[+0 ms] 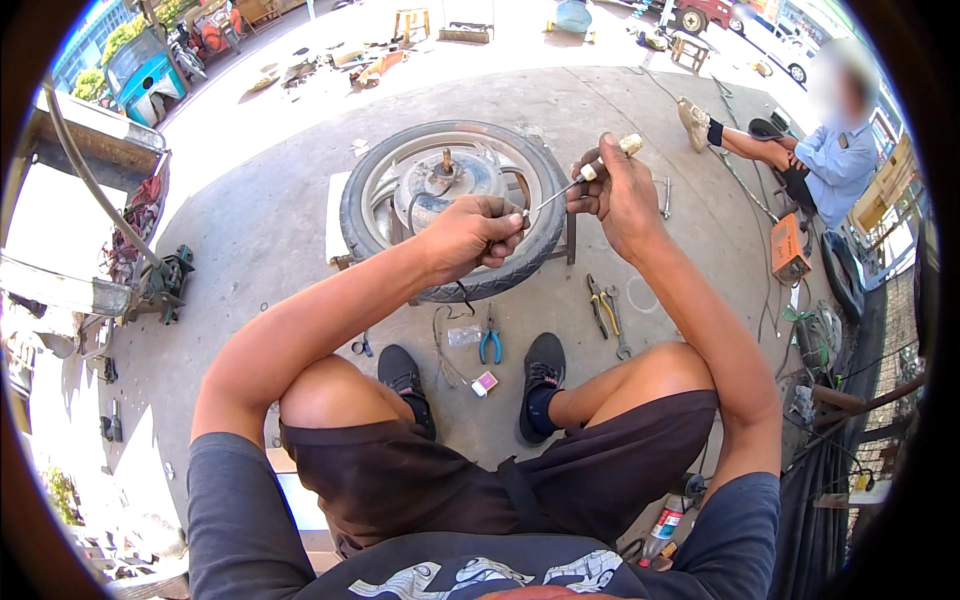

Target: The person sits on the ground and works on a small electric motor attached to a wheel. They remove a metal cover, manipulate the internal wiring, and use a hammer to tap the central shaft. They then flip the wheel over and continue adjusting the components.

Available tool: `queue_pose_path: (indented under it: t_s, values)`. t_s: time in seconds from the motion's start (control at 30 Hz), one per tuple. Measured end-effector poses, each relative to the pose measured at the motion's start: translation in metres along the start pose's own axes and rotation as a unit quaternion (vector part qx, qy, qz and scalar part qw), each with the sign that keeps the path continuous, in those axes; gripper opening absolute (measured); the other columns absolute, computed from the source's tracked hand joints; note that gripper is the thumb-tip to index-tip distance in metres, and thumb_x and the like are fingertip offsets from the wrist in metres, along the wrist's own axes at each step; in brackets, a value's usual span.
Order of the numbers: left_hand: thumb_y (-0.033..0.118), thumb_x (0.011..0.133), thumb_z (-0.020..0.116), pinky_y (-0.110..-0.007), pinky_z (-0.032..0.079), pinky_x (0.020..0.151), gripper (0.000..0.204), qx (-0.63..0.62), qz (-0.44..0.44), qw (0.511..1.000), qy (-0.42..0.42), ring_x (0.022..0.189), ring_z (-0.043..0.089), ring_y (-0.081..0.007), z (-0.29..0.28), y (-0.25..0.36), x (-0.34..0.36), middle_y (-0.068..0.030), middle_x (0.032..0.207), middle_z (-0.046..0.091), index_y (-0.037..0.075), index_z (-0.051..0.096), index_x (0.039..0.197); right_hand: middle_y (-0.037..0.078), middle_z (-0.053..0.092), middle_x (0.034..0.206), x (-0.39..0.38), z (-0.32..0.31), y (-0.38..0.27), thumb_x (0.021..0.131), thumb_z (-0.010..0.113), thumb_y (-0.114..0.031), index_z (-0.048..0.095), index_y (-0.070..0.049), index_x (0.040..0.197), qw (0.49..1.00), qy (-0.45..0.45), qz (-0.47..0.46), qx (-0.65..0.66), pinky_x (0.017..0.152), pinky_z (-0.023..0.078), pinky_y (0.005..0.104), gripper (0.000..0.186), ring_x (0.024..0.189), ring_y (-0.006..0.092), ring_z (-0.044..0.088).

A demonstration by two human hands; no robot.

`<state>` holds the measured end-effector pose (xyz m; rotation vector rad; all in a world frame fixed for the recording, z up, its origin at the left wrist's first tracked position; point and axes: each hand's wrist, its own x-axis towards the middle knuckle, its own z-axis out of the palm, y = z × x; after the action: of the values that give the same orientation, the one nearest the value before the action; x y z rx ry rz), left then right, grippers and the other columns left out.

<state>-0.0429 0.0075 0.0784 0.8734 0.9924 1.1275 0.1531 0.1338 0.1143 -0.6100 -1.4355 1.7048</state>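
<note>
My right hand is closed round the pale handle of a screwdriver. Its thin shaft slants down to the left, its tip reaching my left hand. The left fingers are pinched together around a small piece, too small to make out, at the screwdriver's tip. Both hands are over the near right part of a wheel with a black tyre, which lies flat on a low stand. A thick hub with an upright axle sits at its middle. A dark cable hangs at the tyre's near side.
Blue-handled pliers, a small box, yellow-and-black pliers and a wrench lie on the concrete floor before me. A person sits at the far right near an orange box. A bottle stands by my right side.
</note>
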Motion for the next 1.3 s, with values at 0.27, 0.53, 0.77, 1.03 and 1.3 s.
queue_pose_path:
  t_s: [0.27, 0.53, 0.77, 1.03, 1.3]
  values:
    - [0.017, 0.102, 0.061, -0.023, 0.035, 0.056, 0.014, 0.020, 0.004, 1.000, 0.005, 0.066, 0.044, -0.0080, 0.004, 0.001, -0.001, 0.0001, 0.078, 0.054, 0.003, 0.061, 0.101, 0.010, 0.061, 0.087, -0.002, 0.002, -0.002, 0.105, 0.050, -0.048, 0.055, -0.002, 0.094, 1.000, -0.015, -0.002, 0.001, 0.060, 0.061, 0.0338, 0.047, 0.070, 0.0205, 0.069]
    - [0.017, 0.101, 0.063, -0.022, 0.037, 0.057, 0.014, 0.053, 0.019, 0.998, 0.018, 0.067, 0.047, -0.0063, 0.003, 0.001, -0.001, 0.0013, 0.080, 0.055, 0.003, 0.062, 0.101, 0.010, 0.061, 0.087, -0.003, 0.005, 0.000, 0.105, 0.050, -0.049, 0.054, -0.003, 0.095, 0.999, -0.026, 0.000, -0.019, 0.062, 0.062, 0.0330, 0.048, 0.072, 0.0195, 0.069]
    - [0.016, 0.100, 0.063, -0.021, 0.036, 0.055, 0.014, 0.133, 0.051, 0.989, 0.036, 0.064, 0.044, -0.0061, 0.004, 0.003, -0.003, 0.0012, 0.079, 0.054, 0.002, 0.061, 0.099, 0.009, 0.061, 0.089, -0.005, 0.008, 0.000, 0.104, 0.052, -0.048, 0.054, -0.003, 0.096, 0.999, -0.027, 0.010, -0.022, 0.063, 0.062, 0.0320, 0.046, 0.073, 0.0188, 0.069]
    - [0.018, 0.101, 0.062, -0.022, 0.030, 0.052, 0.016, 0.108, 0.046, 0.992, 0.052, 0.060, 0.037, -0.0048, 0.003, 0.006, -0.008, 0.0022, 0.077, 0.051, 0.003, 0.060, 0.096, 0.010, 0.064, 0.092, -0.006, 0.014, -0.001, 0.103, 0.054, -0.047, 0.058, -0.001, 0.098, 0.998, -0.068, 0.009, -0.012, 0.068, 0.062, 0.0319, 0.047, 0.079, 0.0182, 0.069]
    - [0.021, 0.101, 0.062, -0.021, 0.027, 0.049, 0.017, 0.113, 0.069, 0.984, 0.117, 0.056, 0.037, -0.0032, -0.010, 0.015, -0.015, 0.0036, 0.073, 0.050, 0.004, 0.061, 0.100, 0.017, 0.071, 0.108, -0.003, 0.019, 0.003, 0.104, 0.053, -0.038, 0.062, 0.003, 0.116, 0.987, -0.137, 0.081, -0.031, 0.081, 0.060, 0.0320, 0.044, 0.095, 0.0223, 0.071]
